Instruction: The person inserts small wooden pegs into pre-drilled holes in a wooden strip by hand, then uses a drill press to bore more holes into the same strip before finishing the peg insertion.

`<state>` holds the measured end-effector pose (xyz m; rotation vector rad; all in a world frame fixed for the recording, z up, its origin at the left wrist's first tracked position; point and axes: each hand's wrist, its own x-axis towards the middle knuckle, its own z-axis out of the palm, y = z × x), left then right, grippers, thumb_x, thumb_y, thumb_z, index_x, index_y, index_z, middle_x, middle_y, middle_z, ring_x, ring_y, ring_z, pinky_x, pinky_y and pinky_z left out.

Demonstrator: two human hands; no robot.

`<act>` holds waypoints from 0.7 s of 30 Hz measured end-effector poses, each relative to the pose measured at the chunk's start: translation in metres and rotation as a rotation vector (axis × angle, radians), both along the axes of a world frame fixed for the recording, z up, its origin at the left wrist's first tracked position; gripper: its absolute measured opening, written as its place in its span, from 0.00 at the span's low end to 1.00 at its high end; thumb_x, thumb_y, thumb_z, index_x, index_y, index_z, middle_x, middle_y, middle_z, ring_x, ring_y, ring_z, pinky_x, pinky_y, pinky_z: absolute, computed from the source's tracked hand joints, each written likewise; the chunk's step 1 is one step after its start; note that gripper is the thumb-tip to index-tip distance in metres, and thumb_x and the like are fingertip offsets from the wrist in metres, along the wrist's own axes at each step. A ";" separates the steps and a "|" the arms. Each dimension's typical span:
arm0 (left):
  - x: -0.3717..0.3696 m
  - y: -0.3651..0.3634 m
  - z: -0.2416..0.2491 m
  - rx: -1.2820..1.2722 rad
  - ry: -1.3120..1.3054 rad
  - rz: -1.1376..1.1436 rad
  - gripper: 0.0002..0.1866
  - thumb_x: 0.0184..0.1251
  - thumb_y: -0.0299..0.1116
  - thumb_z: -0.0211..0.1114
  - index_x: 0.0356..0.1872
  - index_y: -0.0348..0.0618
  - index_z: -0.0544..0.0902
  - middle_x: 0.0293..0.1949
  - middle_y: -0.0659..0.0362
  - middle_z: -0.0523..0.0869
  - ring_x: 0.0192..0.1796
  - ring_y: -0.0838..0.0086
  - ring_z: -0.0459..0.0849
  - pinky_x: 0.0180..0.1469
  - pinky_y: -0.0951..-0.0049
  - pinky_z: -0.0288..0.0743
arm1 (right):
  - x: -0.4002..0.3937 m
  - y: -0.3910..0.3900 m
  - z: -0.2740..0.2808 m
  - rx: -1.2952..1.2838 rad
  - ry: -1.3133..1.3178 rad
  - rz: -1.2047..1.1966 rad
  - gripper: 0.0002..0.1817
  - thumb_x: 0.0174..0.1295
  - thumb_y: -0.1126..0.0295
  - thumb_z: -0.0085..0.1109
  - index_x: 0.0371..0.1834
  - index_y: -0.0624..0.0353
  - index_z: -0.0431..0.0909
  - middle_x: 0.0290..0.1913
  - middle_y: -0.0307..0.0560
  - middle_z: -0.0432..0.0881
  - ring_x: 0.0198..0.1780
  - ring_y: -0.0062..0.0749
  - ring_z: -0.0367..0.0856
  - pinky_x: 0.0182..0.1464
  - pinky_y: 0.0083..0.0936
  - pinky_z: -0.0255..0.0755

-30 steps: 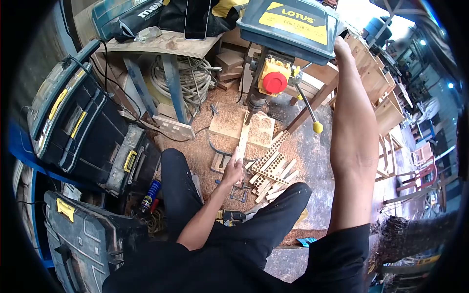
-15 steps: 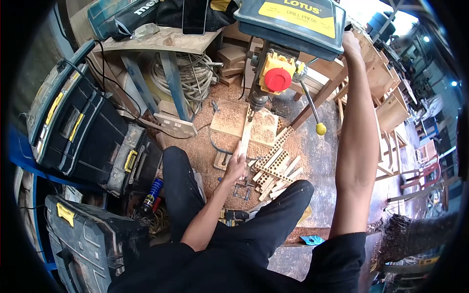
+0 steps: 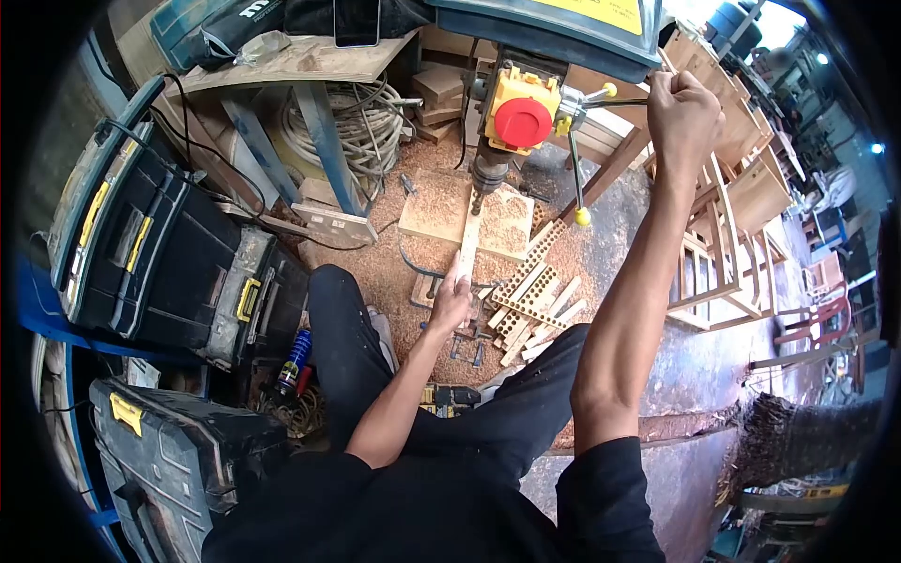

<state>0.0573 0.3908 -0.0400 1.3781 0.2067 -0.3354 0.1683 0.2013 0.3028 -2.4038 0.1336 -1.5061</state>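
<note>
My left hand (image 3: pixel 450 302) is closed around the near end of a narrow wooden strip (image 3: pixel 468 246). The strip's far end lies on a sawdust-covered wooden board (image 3: pixel 430 218), right beneath the chuck (image 3: pixel 489 171) of the drill press (image 3: pixel 522 117). The bit's tip meets the strip in this view. Up at the right, my right hand (image 3: pixel 685 111) is wrapped around one arm of the press's feed lever (image 3: pixel 619 103); its knob is hidden in the fist. Another lever arm with a yellow knob (image 3: pixel 582 217) points down.
Drilled wooden strips (image 3: pixel 530 305) are piled right of the board, beside a clamp (image 3: pixel 466 351). Black tool cases (image 3: pixel 160 244) stand at the left, near a blue spray can (image 3: pixel 295 360). Coiled cable (image 3: pixel 338 131) sits under a small table (image 3: pixel 300 70). Wooden frames (image 3: pixel 718 272) stand at the right.
My right hand has come down and nearer with the feed lever, whose arms have turned. The chuck sits lower relative to the board. My left hand keeps its grip on the strip.
</note>
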 end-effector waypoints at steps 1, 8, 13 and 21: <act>-0.001 0.000 0.000 -0.021 -0.005 0.004 0.30 0.77 0.31 0.42 0.75 0.66 0.47 0.20 0.66 0.68 0.14 0.84 0.64 0.13 0.81 0.63 | -0.003 0.001 -0.003 -0.003 -0.020 0.010 0.15 0.54 0.62 0.58 0.17 0.61 0.78 0.20 0.54 0.79 0.27 0.52 0.80 0.35 0.40 0.72; -0.002 0.000 0.006 -0.052 0.029 0.008 0.30 0.77 0.31 0.43 0.75 0.66 0.47 0.21 0.66 0.68 0.14 0.85 0.63 0.13 0.81 0.62 | -0.027 0.012 -0.039 0.070 -0.196 0.054 0.15 0.55 0.65 0.59 0.14 0.62 0.73 0.12 0.48 0.71 0.15 0.34 0.69 0.24 0.30 0.65; -0.003 0.001 0.015 -0.086 0.069 0.007 0.30 0.76 0.31 0.43 0.75 0.65 0.47 0.22 0.66 0.68 0.15 0.85 0.63 0.13 0.82 0.63 | -0.037 0.016 -0.063 0.080 -0.298 0.090 0.19 0.62 0.67 0.59 0.13 0.64 0.71 0.11 0.40 0.69 0.15 0.16 0.61 0.20 0.20 0.59; -0.003 0.000 0.013 -0.115 0.068 0.022 0.30 0.77 0.30 0.43 0.75 0.65 0.47 0.23 0.67 0.66 0.15 0.86 0.60 0.13 0.83 0.62 | -0.044 0.024 -0.108 0.146 -0.408 0.117 0.21 0.69 0.70 0.54 0.15 0.60 0.66 0.13 0.34 0.65 0.17 0.13 0.56 0.18 0.17 0.51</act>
